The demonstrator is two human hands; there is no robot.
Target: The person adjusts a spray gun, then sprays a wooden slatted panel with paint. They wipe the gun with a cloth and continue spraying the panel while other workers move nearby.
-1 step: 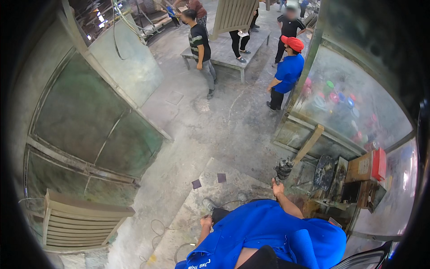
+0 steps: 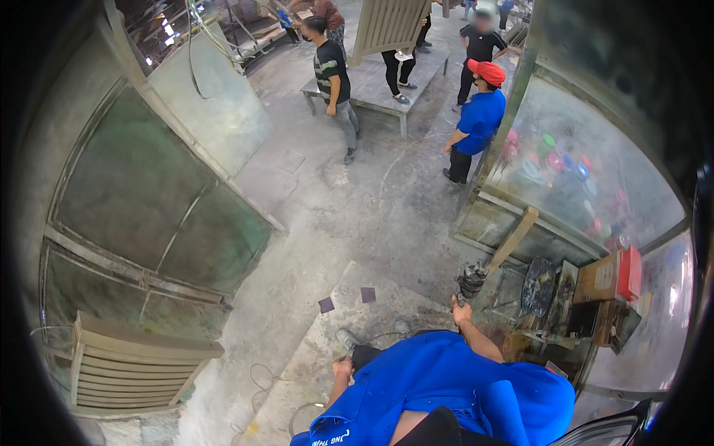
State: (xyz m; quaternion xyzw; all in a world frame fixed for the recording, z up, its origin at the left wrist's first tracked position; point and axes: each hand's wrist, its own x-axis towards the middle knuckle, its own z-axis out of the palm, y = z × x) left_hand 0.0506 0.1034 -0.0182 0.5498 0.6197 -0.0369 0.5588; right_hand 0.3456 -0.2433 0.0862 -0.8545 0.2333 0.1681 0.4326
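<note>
My right hand point(image 2: 462, 311) reaches forward from the blue sleeve, its fingers closed at the bottom of a dark, lumpy, paint-crusted object point(image 2: 471, 281). That object sits against the lower end of a slanted wooden post point(image 2: 513, 239); its exact kind is hard to make out. Low on the left, beside my dark trouser leg, my left hand point(image 2: 343, 366) is curled closed. A thin hose point(image 2: 286, 380) on the floor runs up toward it, but what the fingers hold is too small to tell.
Two dark square pieces point(image 2: 368, 295) lie on the floor ahead. A slatted wooden panel point(image 2: 141, 368) stands at left, near green-grey booth panels point(image 2: 134, 186). Cardboard box point(image 2: 597, 276) and red container point(image 2: 630, 273) are at right. Several people stand near a low platform point(image 2: 357, 88).
</note>
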